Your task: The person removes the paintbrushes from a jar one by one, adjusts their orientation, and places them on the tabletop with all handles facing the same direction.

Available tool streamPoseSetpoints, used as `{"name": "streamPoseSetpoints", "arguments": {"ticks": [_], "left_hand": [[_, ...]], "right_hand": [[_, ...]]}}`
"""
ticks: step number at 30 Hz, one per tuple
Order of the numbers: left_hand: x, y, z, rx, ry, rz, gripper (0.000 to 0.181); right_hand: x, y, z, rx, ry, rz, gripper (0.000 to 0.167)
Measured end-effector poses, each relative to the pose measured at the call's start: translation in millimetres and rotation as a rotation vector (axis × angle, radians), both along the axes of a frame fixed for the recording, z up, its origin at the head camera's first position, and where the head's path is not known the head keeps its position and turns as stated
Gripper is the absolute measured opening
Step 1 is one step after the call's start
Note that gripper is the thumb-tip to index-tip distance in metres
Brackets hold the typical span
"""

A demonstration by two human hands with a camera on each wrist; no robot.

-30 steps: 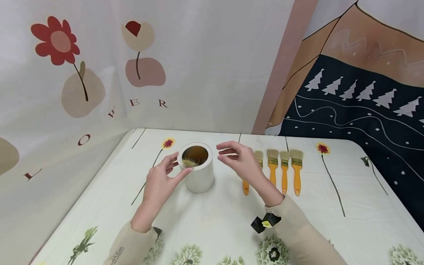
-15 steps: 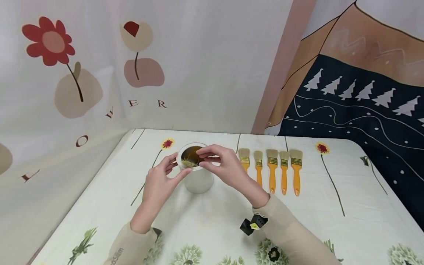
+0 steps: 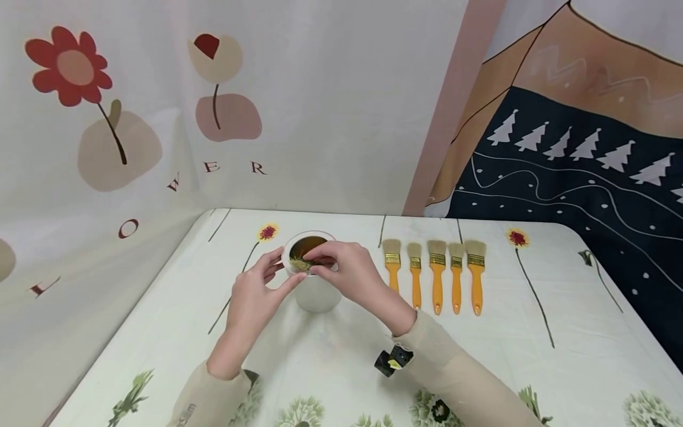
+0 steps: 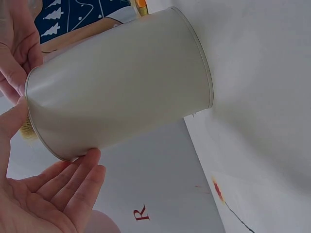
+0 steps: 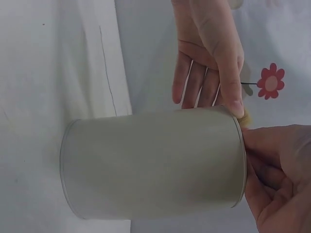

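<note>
A white cylindrical container (image 3: 318,296) stands upright on the table, its mouth facing up and dark amber inside. Just inside its near left rim shows a tuft of yellowish bristles (image 3: 299,263); whatever they belong to is hidden. My left hand (image 3: 251,299) holds the container at the rim, thumb on the near edge and fingers against the left side, as the left wrist view also shows. My right hand (image 3: 356,273) reaches over the rim from the right, its bent fingers in the mouth beside the bristles. The wall hides the right fingertips in both wrist views.
Several paintbrushes (image 3: 437,273) with orange handles lie in a row to the right of the container, bristles pointing away. A flower-printed cloth (image 3: 341,379) covers the table. Printed curtains (image 3: 331,118) hang behind the far edge.
My right hand has moved left, from beside the container to over its rim, with fingers now in the mouth at the bristles. The left hand keeps its hold on the container.
</note>
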State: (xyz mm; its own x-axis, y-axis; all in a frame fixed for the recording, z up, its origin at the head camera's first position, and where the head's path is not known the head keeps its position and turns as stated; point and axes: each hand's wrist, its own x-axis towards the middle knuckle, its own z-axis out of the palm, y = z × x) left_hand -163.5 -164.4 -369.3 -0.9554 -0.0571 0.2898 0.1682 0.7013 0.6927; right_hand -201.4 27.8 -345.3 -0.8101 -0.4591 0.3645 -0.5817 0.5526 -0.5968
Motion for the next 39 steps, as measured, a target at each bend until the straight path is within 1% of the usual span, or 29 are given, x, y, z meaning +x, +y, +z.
{"name": "streamPoseSetpoints", "arguments": {"ticks": [3,6,12,14,17,21,26,29,33,39], "left_hand": [[0.7,-0.9,-0.1,0.003,0.003,-0.001,0.066],[1.2,-1.1,-0.1,0.001,0.005,-0.001,0.066],[2.0,-0.5,0.0,-0.003,0.008,0.002,0.065],[2.3,-0.3,0.0,-0.004,0.004,0.003,0.065],[2.5,-0.3,0.5,-0.001,-0.001,0.004,0.066],[2.3,-0.5,1.0,0.004,-0.002,0.007,0.066],[2.0,-0.3,0.0,0.010,-0.002,0.009,0.065],[1.6,0.0,-0.1,0.014,-0.005,0.010,0.065],[0.7,0.6,0.8,0.022,-0.003,0.008,0.066],[-0.3,1.2,1.6,0.022,0.000,0.006,0.066]], "right_hand": [[0.3,-3.4,1.7,0.047,0.044,-0.025,0.016],[0.6,-5.6,2.0,0.061,0.067,-0.042,0.013],[0.9,-8.3,-0.3,0.045,0.109,-0.067,0.008],[0.7,-8.7,-1.5,0.029,0.111,-0.071,0.008],[-0.1,-8.7,-3.3,-0.005,0.093,-0.077,0.008],[-1.2,-7.4,-4.6,-0.084,0.039,-0.076,0.006],[-1.7,-4.8,-3.9,-0.221,-0.037,-0.050,0.006],[-1.4,-2.9,-2.0,-0.285,-0.067,-0.037,0.007],[-0.9,0.9,2.6,-0.362,-0.071,-0.035,0.008],[-2.6,11.0,16.3,-0.554,-0.087,-0.014,0.011]]}}
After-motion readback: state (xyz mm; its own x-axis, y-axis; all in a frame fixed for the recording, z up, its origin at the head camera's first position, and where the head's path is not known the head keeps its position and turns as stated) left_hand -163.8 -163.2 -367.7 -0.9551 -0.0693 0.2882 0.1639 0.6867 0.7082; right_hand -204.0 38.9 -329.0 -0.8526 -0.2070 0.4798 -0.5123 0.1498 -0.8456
